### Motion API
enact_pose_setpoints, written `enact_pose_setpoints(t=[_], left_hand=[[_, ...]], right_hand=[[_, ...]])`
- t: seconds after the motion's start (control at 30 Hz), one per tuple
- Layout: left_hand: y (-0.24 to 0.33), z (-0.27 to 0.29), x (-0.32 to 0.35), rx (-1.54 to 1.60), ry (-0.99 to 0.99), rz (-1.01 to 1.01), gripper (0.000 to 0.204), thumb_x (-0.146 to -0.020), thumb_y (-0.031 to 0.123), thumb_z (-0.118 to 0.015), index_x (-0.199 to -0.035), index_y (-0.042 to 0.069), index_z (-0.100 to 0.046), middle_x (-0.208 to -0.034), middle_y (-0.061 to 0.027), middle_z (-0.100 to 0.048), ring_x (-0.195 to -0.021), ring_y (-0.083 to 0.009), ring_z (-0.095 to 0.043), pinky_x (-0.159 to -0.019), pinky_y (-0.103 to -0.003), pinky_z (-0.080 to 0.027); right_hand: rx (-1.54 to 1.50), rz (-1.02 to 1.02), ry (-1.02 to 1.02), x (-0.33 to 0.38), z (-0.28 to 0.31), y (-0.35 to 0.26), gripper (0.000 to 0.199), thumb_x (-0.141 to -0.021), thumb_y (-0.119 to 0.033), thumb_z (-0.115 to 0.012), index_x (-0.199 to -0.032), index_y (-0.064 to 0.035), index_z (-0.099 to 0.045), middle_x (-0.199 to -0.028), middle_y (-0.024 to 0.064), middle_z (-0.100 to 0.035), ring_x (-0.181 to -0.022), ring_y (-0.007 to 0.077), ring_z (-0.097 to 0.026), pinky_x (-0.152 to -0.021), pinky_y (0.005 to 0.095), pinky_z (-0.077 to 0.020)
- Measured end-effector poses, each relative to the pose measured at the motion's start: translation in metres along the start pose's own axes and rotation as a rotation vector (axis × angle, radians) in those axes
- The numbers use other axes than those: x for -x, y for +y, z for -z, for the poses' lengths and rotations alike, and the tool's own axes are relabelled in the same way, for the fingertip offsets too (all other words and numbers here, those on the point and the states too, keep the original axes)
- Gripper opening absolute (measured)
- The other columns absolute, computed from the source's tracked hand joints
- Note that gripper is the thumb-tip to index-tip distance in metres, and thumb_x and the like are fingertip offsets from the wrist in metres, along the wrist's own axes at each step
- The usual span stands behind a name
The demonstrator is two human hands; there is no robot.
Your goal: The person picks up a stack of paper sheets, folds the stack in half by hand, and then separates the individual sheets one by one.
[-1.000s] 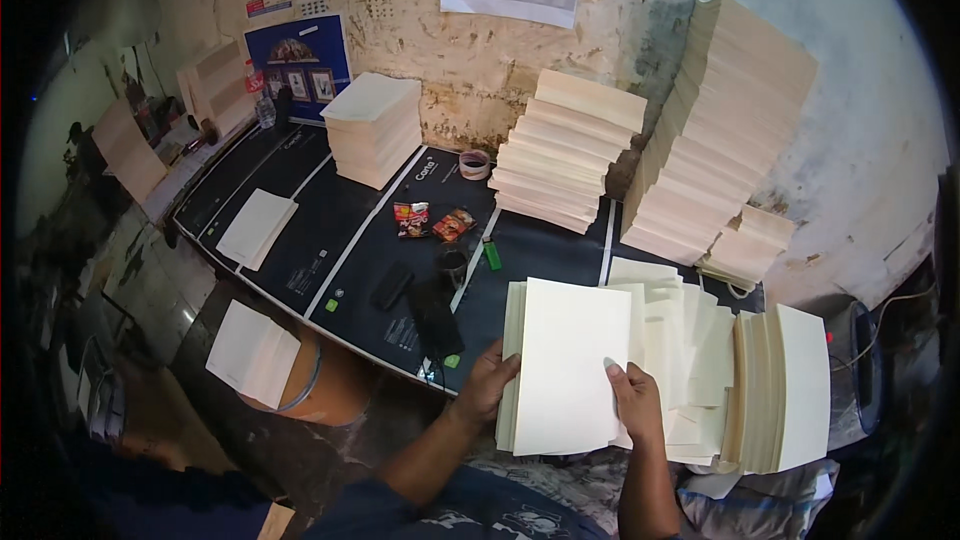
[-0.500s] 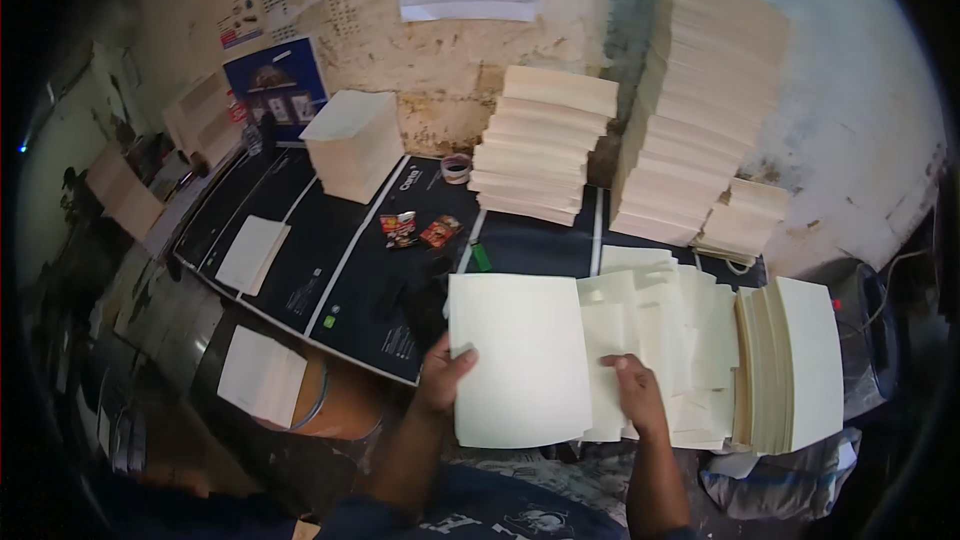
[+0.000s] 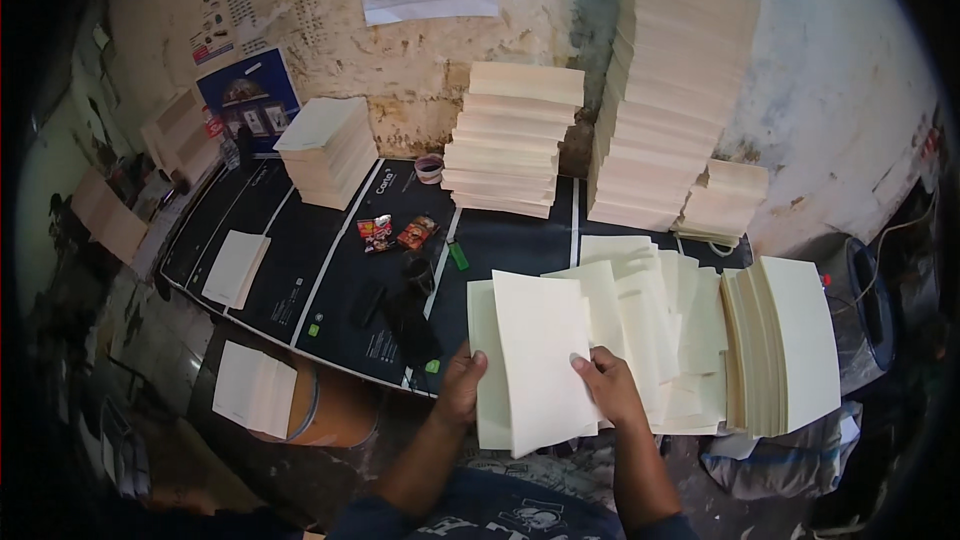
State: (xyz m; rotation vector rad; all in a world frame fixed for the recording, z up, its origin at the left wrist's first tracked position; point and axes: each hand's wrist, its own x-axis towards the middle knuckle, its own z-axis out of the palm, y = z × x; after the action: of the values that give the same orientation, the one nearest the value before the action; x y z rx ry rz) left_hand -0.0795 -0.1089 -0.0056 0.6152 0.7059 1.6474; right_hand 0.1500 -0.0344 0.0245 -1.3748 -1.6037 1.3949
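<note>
Cream paper sheets (image 3: pixel 545 360) are held upright-facing in front of me, at least two of them overlapping and slightly fanned. My left hand (image 3: pixel 463 385) is closed on the left edge of the rear sheet, thumb on its face. The right edge of the front sheet is pinched by my right hand (image 3: pixel 608 387), its thumb on top; the fingers behind are hidden. Just right of these, overlapping loose cream sheets (image 3: pixel 650 320) spread along the table's front. A thick bundle of folded sheets (image 3: pixel 800 350) stands at their right end.
On the dark table (image 3: pixel 270 270) stand a tall paper stack (image 3: pixel 660 110), a middle stack (image 3: pixel 515 140) and a squarer stack (image 3: pixel 325 155). A tape roll (image 3: pixel 429 169), snack packets (image 3: pixel 376 233) and a green lighter (image 3: pixel 457 255) lie nearby. A crumpled sack (image 3: pixel 780 455) sits below right.
My right hand has moved left from the loose sheets and now grips a sheet's edge. The front sheet has shifted right, exposing another behind it. The view has shifted a little.
</note>
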Motion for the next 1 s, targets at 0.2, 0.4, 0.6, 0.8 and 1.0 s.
enact_pose_setpoints(t=[0.2,0.4,0.6,0.8,1.0], left_hand=[[0.074,0.04,0.014,-0.026,-0.098,-0.037,0.048,-0.097,0.032,-0.054,-0.132,0.0,-0.045,-0.114,-0.0149,-0.061,-0.099,-0.024,-0.064,-0.083,-0.037,-0.055],[-0.015,0.021,-0.017,0.012,-0.01,0.018,0.054,-0.094,0.036,-0.062,-0.132,0.0,-0.046,-0.12,-0.0111,-0.06,-0.106,-0.0222,-0.061,-0.091,-0.037,-0.051],[-0.058,-0.011,-0.033,0.078,-0.15,0.144,0.061,-0.094,0.043,-0.06,-0.136,0.002,-0.043,-0.122,-0.0095,-0.059,-0.109,-0.0187,-0.059,-0.092,-0.035,-0.05],[-0.052,-0.032,-0.033,-0.133,0.043,0.039,0.043,-0.099,0.024,-0.056,-0.136,0.005,-0.045,-0.122,-0.0098,-0.06,-0.109,-0.0159,-0.059,-0.093,-0.031,-0.048],[-0.047,0.0,-0.029,-0.297,0.025,0.191,0.029,-0.1,0.019,-0.053,-0.121,0.0,-0.057,-0.108,-0.0098,-0.065,-0.097,-0.0137,-0.062,-0.085,-0.027,-0.048]], right_hand=[[0.259,0.287,0.372,-0.017,0.006,0.036,0.034,-0.089,-0.015,-0.065,-0.117,0.0016,-0.059,-0.107,0.0196,-0.061,-0.103,0.0222,-0.056,-0.091,0.0322,-0.0435],[-0.098,-0.029,-0.048,-0.026,0.027,0.082,0.052,-0.096,-0.037,-0.058,-0.127,0.0042,-0.051,-0.118,0.0182,-0.06,-0.113,0.0264,-0.055,-0.097,0.0331,-0.0424],[0.001,-0.16,-0.194,-0.021,0.037,0.055,0.065,-0.094,-0.052,-0.055,-0.117,0.0082,-0.058,-0.113,0.0186,-0.064,-0.109,0.0236,-0.056,-0.096,0.0318,-0.0416],[-0.029,-0.177,-0.102,-0.016,0.036,0.052,0.067,-0.092,-0.053,-0.058,-0.118,0.009,-0.058,-0.11,0.0192,-0.066,-0.106,0.0245,-0.059,-0.093,0.031,-0.0437],[-0.133,-0.163,-0.09,-0.015,0.031,0.046,0.058,-0.094,-0.046,-0.06,-0.115,0.0078,-0.06,-0.105,0.0147,-0.068,-0.1,0.0189,-0.061,-0.089,0.0297,-0.0461]])
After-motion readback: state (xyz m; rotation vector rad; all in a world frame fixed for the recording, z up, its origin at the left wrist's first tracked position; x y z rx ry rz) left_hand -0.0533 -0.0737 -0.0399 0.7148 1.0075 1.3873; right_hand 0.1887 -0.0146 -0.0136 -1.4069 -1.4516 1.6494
